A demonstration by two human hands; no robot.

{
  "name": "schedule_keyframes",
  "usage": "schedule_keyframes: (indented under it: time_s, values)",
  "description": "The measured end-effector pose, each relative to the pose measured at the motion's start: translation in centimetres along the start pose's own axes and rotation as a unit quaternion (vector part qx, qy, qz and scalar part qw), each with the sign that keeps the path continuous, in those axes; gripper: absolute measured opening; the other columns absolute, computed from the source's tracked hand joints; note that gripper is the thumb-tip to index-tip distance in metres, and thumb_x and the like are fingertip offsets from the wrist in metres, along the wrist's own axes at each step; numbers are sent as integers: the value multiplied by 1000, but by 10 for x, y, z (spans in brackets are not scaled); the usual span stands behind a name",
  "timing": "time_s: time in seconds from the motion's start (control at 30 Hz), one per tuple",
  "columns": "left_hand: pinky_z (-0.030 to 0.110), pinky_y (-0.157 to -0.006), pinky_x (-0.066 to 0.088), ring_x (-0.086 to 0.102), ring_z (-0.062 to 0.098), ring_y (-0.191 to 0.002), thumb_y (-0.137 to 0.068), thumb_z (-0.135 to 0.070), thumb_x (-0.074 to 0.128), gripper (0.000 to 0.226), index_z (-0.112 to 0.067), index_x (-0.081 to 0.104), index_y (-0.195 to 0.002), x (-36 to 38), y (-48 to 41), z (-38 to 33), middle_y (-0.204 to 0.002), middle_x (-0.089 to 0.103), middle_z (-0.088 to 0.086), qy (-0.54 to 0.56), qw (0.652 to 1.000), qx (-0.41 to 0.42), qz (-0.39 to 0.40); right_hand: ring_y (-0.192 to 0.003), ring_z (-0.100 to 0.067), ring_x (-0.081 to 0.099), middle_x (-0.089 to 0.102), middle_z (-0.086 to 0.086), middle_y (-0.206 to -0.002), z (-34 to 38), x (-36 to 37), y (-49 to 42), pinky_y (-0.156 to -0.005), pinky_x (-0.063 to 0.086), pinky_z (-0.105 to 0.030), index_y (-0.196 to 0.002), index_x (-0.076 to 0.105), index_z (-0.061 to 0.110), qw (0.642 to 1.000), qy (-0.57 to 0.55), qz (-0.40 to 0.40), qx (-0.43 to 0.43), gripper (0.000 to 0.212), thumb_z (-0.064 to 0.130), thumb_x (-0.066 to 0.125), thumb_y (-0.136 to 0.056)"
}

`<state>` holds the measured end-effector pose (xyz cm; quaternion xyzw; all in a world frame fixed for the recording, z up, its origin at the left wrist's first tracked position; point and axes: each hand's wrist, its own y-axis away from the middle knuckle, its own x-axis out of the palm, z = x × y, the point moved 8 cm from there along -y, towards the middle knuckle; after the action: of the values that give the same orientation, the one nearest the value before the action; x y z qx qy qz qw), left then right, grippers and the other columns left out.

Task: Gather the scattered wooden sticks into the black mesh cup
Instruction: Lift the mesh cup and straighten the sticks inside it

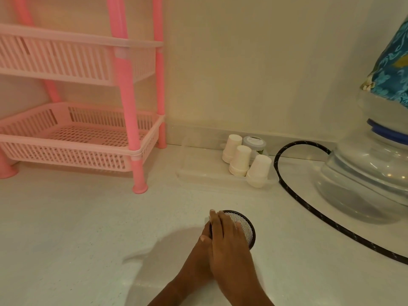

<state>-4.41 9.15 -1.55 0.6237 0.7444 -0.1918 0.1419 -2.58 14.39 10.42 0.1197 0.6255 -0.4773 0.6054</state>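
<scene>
Right hand [228, 236]: flat, fingers straight, lying across the left, near centre.
Left hand [198, 250]: underneath, fingers mostly hidden.

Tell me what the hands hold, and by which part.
The black mesh cup: the right hand lies flat over its mouth; the left hand is at its left wall, mostly hidden, so its grip cannot be told.

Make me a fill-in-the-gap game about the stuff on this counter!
1. The rack with the basket shelves is coloured ___.
2. The white paper cups stand upside down in ___ stacks inside a clear tray.
3. The right hand rests on the mesh cup, which is coloured ___.

Missing words: pink; three; black.
</scene>
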Motion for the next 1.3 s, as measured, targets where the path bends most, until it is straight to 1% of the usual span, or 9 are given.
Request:
schedule_keyframes:
  time_s: [0.1, 0.27, 0.4, 0.63, 0.77, 0.87, 1.03, 1.13, 1.3]
  values:
    - [-9, -89, 25, 41, -7, -123, -73, -63, 48, 68, -28, 27, -128, 1, -3, -10, -124, 38, -20, 29, 999, 23, 7, -91, -11, 61, 59, -2, -114, -8, 13, 0, -74, 48, -15, -111, 59, 16, 994, -69, 88, -6, 22, 17, 50, -91]
    - [-12, -84, 29, 33, -28, -116, -56, -46, 78, 89, -47, 19, -124, -5, -1, -11, -123, 33, -34, 61, 997, 39, 23, -100, -22, 49, 53, -12, -106, -40, 2, -20, -84, 37, -22, -101, 55, 5, 948, -250, 192, 35, 17, 4, 39, -93]
    - [-13, -81, 29, 28, -36, -109, -63, -30, 84, 88, -47, 19, -120, -4, -4, -11, -122, 34, -30, 60, 996, 45, 38, -83, -2, 53, 56, 7, -86, -48, -26, -42, -74, 38, -4, -84, 54, 20, 934, -319, 158, -11, 26, 2, 40, -94]
    - [-5, -87, 36, 37, -24, -115, -62, -37, 81, 90, -50, 18, -125, -5, -12, -8, -129, 35, -29, 73, 995, 40, 51, -109, -10, 56, 55, 13, -117, -60, -19, -52, -94, 49, -29, -110, 38, 47, 924, -309, 220, -37, 46, 3, 39, -96]
    - [-8, -84, 34, 37, -25, -114, -64, -39, 81, 91, -55, 14, -123, -8, -17, -8, -127, 31, -35, 70, 995, 47, 45, -122, 4, 37, 39, 18, -132, -68, -33, -54, -93, 27, 5, -116, 30, 54, 946, -315, 73, 3, 37, 22, 36, -98]
    - [-2, -90, 38, 40, -16, -121, -62, -38, 81, 92, -51, 18, -128, -9, -21, -11, -131, 37, -32, 94, 993, 60, 41, -133, 7, 14, 21, 23, -145, -54, -8, -40, -110, 16, -18, -137, 22, 45, 959, -232, 158, -26, 41, 44, 26, -96]
    - [-7, -93, 29, 34, -15, -124, -64, -47, 67, 81, -39, 18, -127, -17, -31, -21, -132, 24, -28, 85, 993, 86, 5, -134, 4, -21, -6, 15, -154, -31, 23, -15, -111, -20, -24, -146, 6, 29, 963, -26, 213, -160, 69, 61, 1, -85]
    - [-1, -94, 36, 37, -17, -124, -65, -34, 78, 87, -45, 20, -129, -17, -34, -19, -136, 32, -28, 89, 992, 90, 26, -133, 8, -30, -23, 25, -144, -46, 12, -17, -111, -25, -27, -137, -13, 40, 980, -54, 160, -103, 64, 68, -11, -78]
    - [8, -94, 43, 47, -6, -121, -65, -23, 81, 86, -39, 27, -130, -16, -34, -16, -134, 45, -16, 125, 989, 70, 28, -130, 16, -27, -17, 34, -138, -70, 12, -8, -113, -14, -22, -130, -9, 48, 975, -175, 121, 63, 55, 71, 0, -80]
